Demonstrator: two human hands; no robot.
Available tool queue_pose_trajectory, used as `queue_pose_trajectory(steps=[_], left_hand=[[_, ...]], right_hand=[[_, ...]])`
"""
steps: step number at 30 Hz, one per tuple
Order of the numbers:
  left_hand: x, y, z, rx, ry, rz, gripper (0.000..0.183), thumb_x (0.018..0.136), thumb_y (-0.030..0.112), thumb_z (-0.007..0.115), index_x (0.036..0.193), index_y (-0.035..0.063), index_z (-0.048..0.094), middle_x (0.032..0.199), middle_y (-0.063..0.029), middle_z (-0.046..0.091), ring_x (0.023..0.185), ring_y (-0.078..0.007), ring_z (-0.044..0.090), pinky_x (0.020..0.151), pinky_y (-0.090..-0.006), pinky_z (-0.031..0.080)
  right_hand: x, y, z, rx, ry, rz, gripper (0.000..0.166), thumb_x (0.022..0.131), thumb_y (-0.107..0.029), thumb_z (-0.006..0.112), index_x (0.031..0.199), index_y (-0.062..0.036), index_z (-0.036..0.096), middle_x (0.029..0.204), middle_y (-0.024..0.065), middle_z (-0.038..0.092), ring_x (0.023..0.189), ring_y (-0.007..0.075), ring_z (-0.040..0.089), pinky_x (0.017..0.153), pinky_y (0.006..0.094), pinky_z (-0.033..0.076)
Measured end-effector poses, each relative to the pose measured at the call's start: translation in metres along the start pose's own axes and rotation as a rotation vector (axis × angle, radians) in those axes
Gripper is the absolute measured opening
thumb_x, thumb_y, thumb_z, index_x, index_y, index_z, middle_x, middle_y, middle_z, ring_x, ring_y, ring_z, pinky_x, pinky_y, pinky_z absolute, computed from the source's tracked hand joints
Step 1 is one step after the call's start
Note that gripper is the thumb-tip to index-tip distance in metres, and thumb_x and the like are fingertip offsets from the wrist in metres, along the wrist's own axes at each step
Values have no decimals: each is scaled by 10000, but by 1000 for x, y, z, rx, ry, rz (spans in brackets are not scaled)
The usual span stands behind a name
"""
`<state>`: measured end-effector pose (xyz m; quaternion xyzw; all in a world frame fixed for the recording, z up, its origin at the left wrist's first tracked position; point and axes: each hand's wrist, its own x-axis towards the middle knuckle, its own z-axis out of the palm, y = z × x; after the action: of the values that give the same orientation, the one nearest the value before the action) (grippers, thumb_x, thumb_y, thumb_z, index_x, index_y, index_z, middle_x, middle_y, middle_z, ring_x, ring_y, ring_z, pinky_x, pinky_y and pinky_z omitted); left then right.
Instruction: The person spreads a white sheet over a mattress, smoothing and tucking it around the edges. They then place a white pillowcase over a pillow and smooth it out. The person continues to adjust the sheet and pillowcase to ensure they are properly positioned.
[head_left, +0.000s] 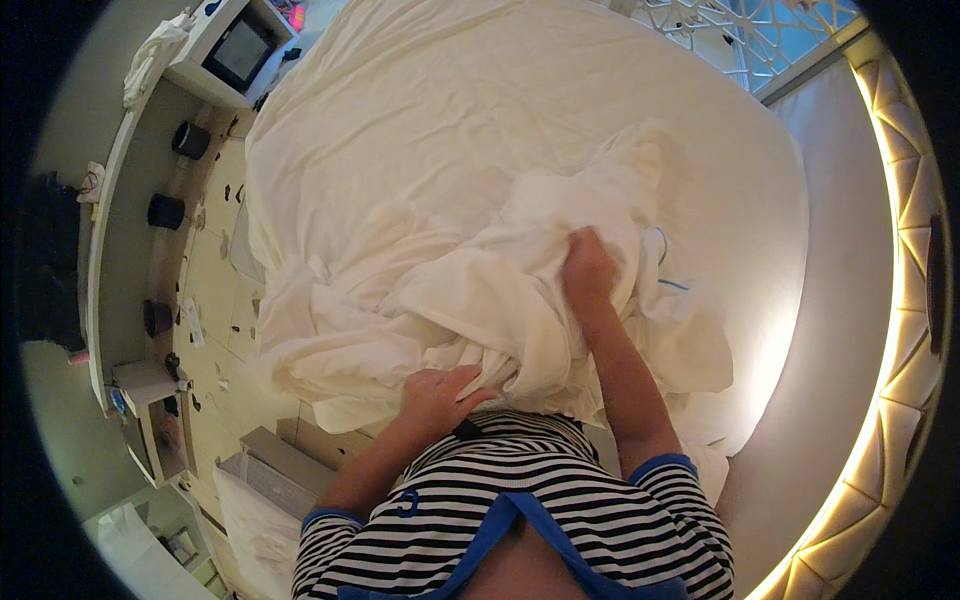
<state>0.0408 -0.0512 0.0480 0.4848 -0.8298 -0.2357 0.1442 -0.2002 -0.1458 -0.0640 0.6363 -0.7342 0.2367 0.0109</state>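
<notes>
A rumpled heap of cream-white bedding (480, 292) lies in folds over the near part of a bed covered with a white sheet (480, 90). My left hand (439, 401) is at the near edge of the heap by my waist, thumb and fingers around a fold of the cloth. Farther forward and to the right, my right hand (590, 268) is a closed fist on the cloth, slightly blurred; its fingertips are hidden. Just right of that fist, thin blue edging (673, 285) shows on a white cloth.
A lit, padded headboard (900, 300) curves along the right. On the left, dark bins (166, 211) stand by the wall, and small dark items lie scattered on the tiled floor (225, 300). A grey box-like piece (289, 461) stands at lower left. White lattice (727, 30) is beyond the bed.
</notes>
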Motion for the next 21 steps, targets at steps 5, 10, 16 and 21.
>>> queue_pose_trajectory(steps=[5,10,16,21], left_hand=[[-23,-14,-72,176,464,154,177,600,156,710,745,116,616,672,-13,593,585,-207,526,536,-336,411],[-41,-37,-124,382,785,125,129,628,128,691,716,91,604,664,-44,577,581,-244,520,536,-338,408],[-42,-49,-53,131,387,232,142,598,167,684,671,117,573,546,-2,481,502,-198,463,461,-321,334],[-36,-9,-15,29,-45,228,139,605,223,635,623,119,544,556,-3,462,550,-194,489,518,-321,366]], right_hand=[[10,112,-58,-44,313,269,126,794,-134,399,834,-70,500,773,133,542,697,315,535,560,382,430],[0,199,-127,-282,343,701,222,845,-262,355,841,-77,476,827,137,567,708,322,549,598,431,428],[-10,155,-113,-168,352,258,262,653,-83,591,908,-69,534,953,85,532,928,270,479,805,380,371],[-15,29,-51,193,-212,-249,624,637,-328,630,1168,-86,412,1138,127,451,1080,278,384,923,410,240]])
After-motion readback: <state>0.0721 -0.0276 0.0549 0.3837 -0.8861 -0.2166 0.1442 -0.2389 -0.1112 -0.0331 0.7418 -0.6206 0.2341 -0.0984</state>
